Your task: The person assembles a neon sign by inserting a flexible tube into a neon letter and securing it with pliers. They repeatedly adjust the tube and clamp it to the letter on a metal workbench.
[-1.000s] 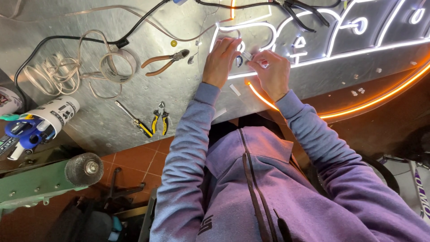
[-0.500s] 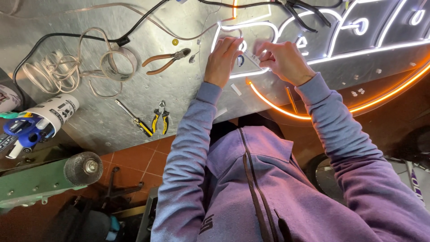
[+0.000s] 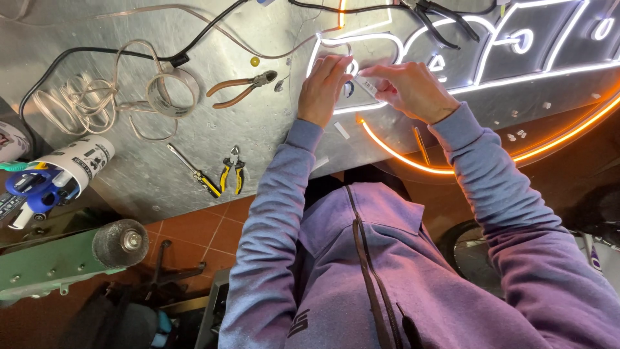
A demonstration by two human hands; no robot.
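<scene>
My left hand (image 3: 326, 87) rests its fingers on the glowing white strip (image 3: 336, 42) of a lit sign (image 3: 516, 84) on the metal bench. My right hand (image 3: 410, 87) meets it from the right and pinches a small white strip piece (image 3: 368, 84) between thumb and fingers. Both hands touch at that piece, above an orange glowing curve (image 3: 400, 155) at the sign's lower edge. The purple sleeves hide my wrists.
On the grey metal bench (image 3: 194, 168) lie orange-handled pliers (image 3: 242, 87), yellow-handled cutters (image 3: 232, 171), a screwdriver (image 3: 194, 171) and coiled white cable (image 3: 97, 100). A sealant tube (image 3: 71, 165) lies at the left. Black pliers (image 3: 445, 19) lie on the sign. A wire wheel (image 3: 119, 242) juts out below.
Both hands have shifted a little up the sign. My right hand rose from the orange curve to the white strip beside my left hand.
</scene>
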